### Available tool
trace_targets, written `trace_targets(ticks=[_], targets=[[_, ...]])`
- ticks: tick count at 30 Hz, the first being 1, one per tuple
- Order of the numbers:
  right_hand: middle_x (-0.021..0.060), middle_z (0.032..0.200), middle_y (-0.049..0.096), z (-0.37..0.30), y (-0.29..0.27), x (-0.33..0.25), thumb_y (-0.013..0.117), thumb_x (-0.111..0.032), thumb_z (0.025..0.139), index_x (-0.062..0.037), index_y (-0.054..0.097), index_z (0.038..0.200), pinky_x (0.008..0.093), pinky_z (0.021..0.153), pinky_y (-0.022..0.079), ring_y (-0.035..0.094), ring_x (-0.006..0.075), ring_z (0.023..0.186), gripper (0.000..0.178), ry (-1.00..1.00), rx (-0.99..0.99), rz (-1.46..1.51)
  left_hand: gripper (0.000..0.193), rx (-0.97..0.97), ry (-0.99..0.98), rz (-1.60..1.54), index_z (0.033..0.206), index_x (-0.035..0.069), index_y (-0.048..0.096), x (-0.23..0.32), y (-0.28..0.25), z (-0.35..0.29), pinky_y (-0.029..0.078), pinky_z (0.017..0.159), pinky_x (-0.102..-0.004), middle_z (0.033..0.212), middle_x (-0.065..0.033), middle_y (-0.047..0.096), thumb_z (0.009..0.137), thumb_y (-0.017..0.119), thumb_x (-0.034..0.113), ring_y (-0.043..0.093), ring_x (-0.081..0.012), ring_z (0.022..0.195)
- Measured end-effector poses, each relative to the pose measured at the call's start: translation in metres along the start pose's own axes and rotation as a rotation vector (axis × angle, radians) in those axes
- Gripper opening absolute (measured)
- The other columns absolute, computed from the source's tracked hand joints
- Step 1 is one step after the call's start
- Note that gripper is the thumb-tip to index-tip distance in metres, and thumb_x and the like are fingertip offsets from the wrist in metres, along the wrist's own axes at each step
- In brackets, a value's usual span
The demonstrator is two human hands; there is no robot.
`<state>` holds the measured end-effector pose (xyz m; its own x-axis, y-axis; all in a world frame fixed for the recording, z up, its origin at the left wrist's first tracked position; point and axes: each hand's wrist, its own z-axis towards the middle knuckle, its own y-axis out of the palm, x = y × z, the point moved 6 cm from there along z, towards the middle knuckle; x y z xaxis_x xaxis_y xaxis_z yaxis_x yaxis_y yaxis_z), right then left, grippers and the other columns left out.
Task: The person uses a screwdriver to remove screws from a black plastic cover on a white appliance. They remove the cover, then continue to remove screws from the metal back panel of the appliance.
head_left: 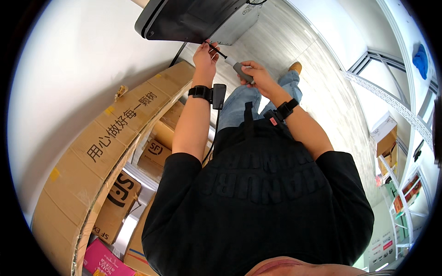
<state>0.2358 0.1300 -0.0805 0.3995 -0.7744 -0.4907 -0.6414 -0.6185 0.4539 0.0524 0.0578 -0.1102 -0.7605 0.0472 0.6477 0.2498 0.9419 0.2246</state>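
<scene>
My right hand (pixel 260 78) is wrapped round the grey handle of a screwdriver (pixel 242 72), at the top centre. Its long dark shaft slants up and left to the lower edge of a black panel-like device (pixel 184 20). My left hand (pixel 206 57) is closed about the shaft near its tip, right under that edge. Those fingers hide part of the tip, and whether a screw is there cannot be seen. The device has a rounded corner and a pale, boxy side.
To my left, a long opened cardboard piece (pixel 115 117) leans over several cartons (pixel 122 202) and a pink box (pixel 103 260). White shelving (pixel 396 87) with a blue cloth (pixel 420 61) stands on the right. Both wrists wear black straps with small modules; a cable hangs from the left one.
</scene>
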Motion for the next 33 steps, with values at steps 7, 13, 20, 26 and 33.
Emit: trace_targets(ticks=[7, 13, 20, 26, 33], targets=[[0.0050, 0.094, 0.061, 0.009, -0.002, 0.000, 0.056, -0.028, 0.091, -0.0105, 0.051, 0.118, 0.0275, 0.060, 0.040, 0.058, 0.0133, 0.069, 0.033, -0.002, -0.015, 0.000, 0.018, 0.022, 0.000, -0.042, 0.103, 0.010, 0.055, 0.001, 0.000, 0.002, 0.042, 0.069, -0.0290, 0.098, -0.0061, 0.063, 0.098, 0.040, 0.019, 0.057, -0.0173, 0.083], [0.0062, 0.095, 0.061, 0.012, -0.002, -0.001, 0.055, -0.027, 0.091, -0.0090, 0.050, 0.119, 0.0280, 0.060, 0.041, 0.057, 0.0137, 0.069, 0.034, -0.008, -0.013, -0.011, 0.020, 0.003, -0.013, -0.036, 0.106, 0.008, 0.054, 0.002, 0.000, 0.005, 0.042, 0.070, -0.0282, 0.101, -0.0053, 0.061, 0.098, 0.040, 0.020, 0.056, -0.0168, 0.085], [0.0076, 0.096, 0.060, 0.018, -0.006, 0.011, 0.057, -0.023, 0.089, -0.0082, 0.050, 0.117, 0.0264, 0.059, 0.041, 0.057, 0.0135, 0.072, 0.032, 0.028, -0.068, 0.051, 0.018, 0.011, 0.000, -0.044, 0.107, 0.010, 0.054, -0.006, -0.005, -0.005, 0.043, 0.072, -0.0289, 0.100, -0.0032, 0.061, 0.097, 0.045, 0.022, 0.056, -0.0155, 0.085], [0.0089, 0.091, 0.059, 0.026, -0.004, 0.009, 0.065, -0.009, 0.080, -0.0075, 0.050, 0.112, 0.0289, 0.061, 0.043, 0.056, 0.0159, 0.075, 0.036, -0.102, 0.058, -0.221, 0.017, 0.057, 0.031, -0.021, 0.099, 0.009, 0.054, -0.008, -0.005, -0.006, 0.046, 0.069, -0.0319, 0.089, -0.0031, 0.063, 0.088, 0.063, 0.017, 0.060, -0.0176, 0.079], [0.0104, 0.095, 0.058, 0.024, 0.001, 0.004, 0.069, -0.009, 0.076, -0.0076, 0.046, 0.114, 0.0321, 0.063, 0.046, 0.058, 0.0206, 0.082, 0.045, -0.335, 0.157, -0.531, 0.017, 0.140, 0.096, 0.015, 0.095, 0.004, 0.054, -0.009, -0.008, 0.002, 0.050, 0.062, -0.0315, 0.081, -0.0053, 0.061, 0.086, 0.065, 0.013, 0.060, -0.0186, 0.069]])
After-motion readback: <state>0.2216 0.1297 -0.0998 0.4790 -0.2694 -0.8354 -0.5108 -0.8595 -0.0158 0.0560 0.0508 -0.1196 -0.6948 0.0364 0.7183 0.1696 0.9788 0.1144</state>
